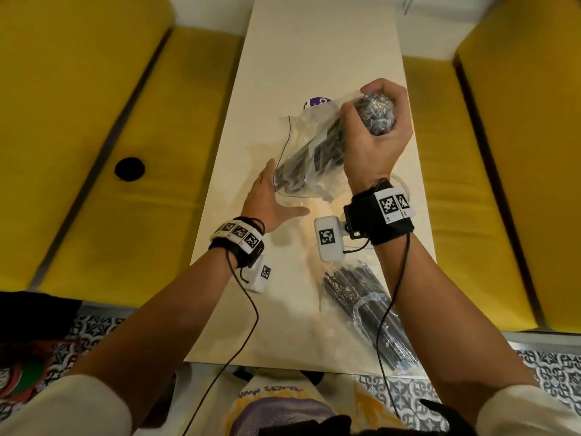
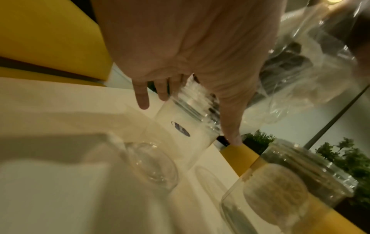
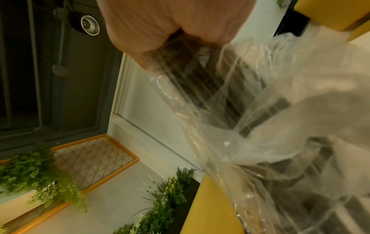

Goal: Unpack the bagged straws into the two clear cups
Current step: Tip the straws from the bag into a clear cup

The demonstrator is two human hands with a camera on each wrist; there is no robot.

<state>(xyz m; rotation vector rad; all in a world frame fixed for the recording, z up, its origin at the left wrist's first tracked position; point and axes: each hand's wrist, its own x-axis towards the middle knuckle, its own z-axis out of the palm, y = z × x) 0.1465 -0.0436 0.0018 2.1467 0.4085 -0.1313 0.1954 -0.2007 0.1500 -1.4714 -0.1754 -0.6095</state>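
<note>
My right hand (image 1: 377, 136) (image 3: 170, 23) grips the top of a bundle of black straws (image 1: 377, 113) (image 3: 200, 71), lifted above the table. The bundle's lower part is still inside a crumpled clear bag (image 1: 314, 171) (image 3: 280, 126) (image 2: 300, 71). My left hand (image 1: 267, 196) (image 2: 180, 55) is open with straight fingers beside the bag's lower end. A clear cup with a purple label (image 1: 319, 101) (image 2: 180, 126) stands beyond the bag. Two more clear cups (image 2: 154, 167) (image 2: 280, 190) show close in the left wrist view; one rim (image 1: 402, 184) peeks out by my right wrist.
A second clear bag of black straws (image 1: 371, 309) lies on the white table (image 1: 314, 42) at the front right. Yellow benches (image 1: 94, 121) (image 1: 503, 152) run along both long sides of the narrow table. Green plants (image 3: 40, 166) show in the right wrist view.
</note>
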